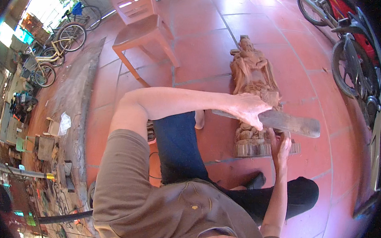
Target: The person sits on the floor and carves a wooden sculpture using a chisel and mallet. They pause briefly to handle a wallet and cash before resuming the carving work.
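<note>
My left hand (pixel 250 110) reaches across from the left and is closed around a flat grey-brown wooden bar (pixel 294 124) with a rounded right end. Below the bar, my right hand (pixel 280 145) has its fingers bent up close to the underside. Whatever lies between those fingers is too small to make out. Behind both hands is a carved brown wooden statue (pixel 253 70) of a robed figure, its base (pixel 252 150) nearer me and its head farther off. My left hand and the bar hide part of its lower half. I cannot tell whether it stands or lies.
A reddish-brown plastic chair (pixel 139 33) stands on the red tile floor (pixel 201 27), beyond my left arm. Motorcycles (pixel 358 55) are at the far right. Bicycles (pixel 56 50) stand at the far left, past a concrete strip (pixel 75 97). Tools and clutter fill the lower left.
</note>
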Tool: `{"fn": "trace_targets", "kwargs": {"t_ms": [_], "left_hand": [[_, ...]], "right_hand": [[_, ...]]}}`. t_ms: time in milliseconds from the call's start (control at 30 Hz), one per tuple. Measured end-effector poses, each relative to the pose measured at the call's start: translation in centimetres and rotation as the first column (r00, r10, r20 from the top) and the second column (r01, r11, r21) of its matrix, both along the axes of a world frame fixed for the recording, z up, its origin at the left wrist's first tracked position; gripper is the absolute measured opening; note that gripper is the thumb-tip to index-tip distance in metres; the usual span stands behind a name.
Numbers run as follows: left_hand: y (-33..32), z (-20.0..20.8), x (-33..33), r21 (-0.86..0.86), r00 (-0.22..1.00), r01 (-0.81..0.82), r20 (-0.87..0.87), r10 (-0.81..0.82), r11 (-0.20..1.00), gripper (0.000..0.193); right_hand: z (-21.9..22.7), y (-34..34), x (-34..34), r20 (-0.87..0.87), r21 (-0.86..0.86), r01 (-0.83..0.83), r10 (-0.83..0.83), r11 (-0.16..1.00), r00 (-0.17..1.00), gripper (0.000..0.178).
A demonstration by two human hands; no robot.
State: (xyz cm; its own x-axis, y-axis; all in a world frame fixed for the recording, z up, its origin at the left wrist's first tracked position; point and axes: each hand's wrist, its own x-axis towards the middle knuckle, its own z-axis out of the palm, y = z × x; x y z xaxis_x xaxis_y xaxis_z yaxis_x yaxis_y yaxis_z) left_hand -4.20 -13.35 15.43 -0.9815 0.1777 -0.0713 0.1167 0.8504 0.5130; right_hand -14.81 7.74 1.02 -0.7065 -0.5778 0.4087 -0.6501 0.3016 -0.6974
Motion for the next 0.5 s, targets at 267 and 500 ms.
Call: {"fn": "trace_targets", "kwargs": {"t_ms": [267, 500], "left_hand": [[-0.5, -0.4, -1.2, 0.055, 0.998, 0.046, 0.049, -0.049, 0.997, 0.061], [0.0, 0.9, -1.2, 0.226, 0.986, -0.099, 0.151, 0.065, 0.969, 0.081]], "right_hand": [[1.8, 0.8, -0.2, 0.052, 0.104, -0.071, 0.066, 0.992, 0.996, 0.026], [2.0, 1.0, -0.8, 0.116, 0.017, -0.056, 0.053, 0.998, 0.992, 0.028]]}}
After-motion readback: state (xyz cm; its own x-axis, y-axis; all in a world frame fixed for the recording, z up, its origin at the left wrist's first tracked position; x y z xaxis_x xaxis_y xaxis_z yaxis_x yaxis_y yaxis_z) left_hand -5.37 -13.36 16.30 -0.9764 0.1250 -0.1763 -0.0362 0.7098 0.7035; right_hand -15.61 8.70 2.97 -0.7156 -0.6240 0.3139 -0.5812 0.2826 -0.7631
